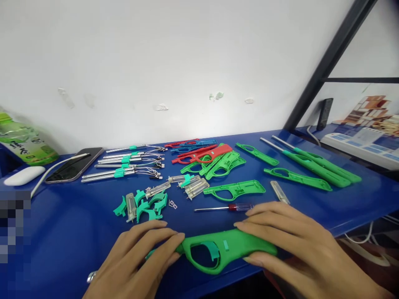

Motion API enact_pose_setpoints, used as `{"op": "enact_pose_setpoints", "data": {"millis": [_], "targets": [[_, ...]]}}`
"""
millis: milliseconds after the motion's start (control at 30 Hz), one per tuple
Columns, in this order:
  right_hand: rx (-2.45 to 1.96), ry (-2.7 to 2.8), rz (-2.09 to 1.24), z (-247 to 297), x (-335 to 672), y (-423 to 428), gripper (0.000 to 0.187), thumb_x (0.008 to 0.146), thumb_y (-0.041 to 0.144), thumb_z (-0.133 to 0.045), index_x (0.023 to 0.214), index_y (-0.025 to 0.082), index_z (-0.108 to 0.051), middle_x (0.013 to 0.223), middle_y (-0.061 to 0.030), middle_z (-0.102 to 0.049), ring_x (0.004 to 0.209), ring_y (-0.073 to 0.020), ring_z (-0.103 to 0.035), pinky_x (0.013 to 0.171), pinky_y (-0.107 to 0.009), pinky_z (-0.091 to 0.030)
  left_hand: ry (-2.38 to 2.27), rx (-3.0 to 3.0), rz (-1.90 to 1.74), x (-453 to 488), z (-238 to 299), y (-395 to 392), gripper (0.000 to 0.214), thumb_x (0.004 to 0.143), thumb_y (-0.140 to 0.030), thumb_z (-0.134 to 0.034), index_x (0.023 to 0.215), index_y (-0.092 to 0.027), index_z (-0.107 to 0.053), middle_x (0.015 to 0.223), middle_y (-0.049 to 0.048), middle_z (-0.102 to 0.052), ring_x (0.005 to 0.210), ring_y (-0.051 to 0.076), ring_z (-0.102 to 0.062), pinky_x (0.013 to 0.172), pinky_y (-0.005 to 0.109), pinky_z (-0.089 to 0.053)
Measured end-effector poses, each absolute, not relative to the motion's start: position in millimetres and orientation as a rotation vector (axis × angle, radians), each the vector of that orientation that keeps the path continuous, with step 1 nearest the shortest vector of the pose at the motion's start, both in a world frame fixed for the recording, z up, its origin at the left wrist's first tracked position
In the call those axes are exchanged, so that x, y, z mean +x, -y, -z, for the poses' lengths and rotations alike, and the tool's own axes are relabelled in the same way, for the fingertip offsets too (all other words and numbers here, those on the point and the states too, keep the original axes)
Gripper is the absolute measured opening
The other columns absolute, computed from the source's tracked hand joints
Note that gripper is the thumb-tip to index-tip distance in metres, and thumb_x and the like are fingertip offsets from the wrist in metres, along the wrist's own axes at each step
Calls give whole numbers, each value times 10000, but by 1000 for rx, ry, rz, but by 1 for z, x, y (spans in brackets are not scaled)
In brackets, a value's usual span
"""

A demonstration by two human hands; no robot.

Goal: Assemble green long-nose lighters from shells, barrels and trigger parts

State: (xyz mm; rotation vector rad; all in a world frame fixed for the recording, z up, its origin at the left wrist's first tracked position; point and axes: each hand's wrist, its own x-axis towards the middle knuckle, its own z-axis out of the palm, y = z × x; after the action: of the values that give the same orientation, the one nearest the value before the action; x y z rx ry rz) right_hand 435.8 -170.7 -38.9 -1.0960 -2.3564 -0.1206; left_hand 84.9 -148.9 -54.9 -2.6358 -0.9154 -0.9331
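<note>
A green long-neck lighter (232, 249) lies across the front of the table, its teal trigger showing inside the finger loop. My left hand (137, 257) pinches its narrow front end, where any nozzle is hidden by my fingers. Around the handle's rear end, my right hand (296, 241) is closed, thumb below and fingers above. Just beyond sits a screwdriver (232, 207) with a red and clear handle. Behind it rests an opened green half-shell (235, 190). Teal triggers (149, 214) and clear fuel tanks (196, 187) are scattered past my left hand.
Metal nozzles with wires (123, 166) lie in a row at back left, near a phone (75, 165), white mouse (24, 175) and bottle (26, 139). Red shells (205, 154) and blue shells (199, 145) lie at the back; two lighters (318, 166) with nozzles lie right.
</note>
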Motion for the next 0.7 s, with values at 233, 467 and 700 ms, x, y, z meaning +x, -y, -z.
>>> {"op": "enact_pose_setpoints", "data": {"millis": [233,467,700], "targets": [[-1119,2446,78,42,432,167,308,1105,432,-644,1392,328,-687,1225,15,-815,1217,-248,-720,1012,-410,-621,1007,-2566,842,92,65,148,345,1193,-388,-395,1284,-342,-724,1137,-61,-809,1030,144,-743,844,255,-581],[-1136,2431,56,44,431,169,325,1105,431,-647,1416,339,-680,1252,16,-809,1226,-241,-715,1029,-405,-611,1019,-2547,831,94,64,150,326,1185,-378,-409,1285,-323,-714,1065,-37,-791,980,159,-732,801,252,-568],[-1212,2268,-65,52,429,171,293,1081,483,-675,1341,369,-748,1187,-7,-796,1055,-208,-761,881,-340,-667,990,-2591,849,94,69,153,366,1136,-178,-393,1301,-289,-700,1070,6,-762,975,167,-723,804,262,-577]]}}
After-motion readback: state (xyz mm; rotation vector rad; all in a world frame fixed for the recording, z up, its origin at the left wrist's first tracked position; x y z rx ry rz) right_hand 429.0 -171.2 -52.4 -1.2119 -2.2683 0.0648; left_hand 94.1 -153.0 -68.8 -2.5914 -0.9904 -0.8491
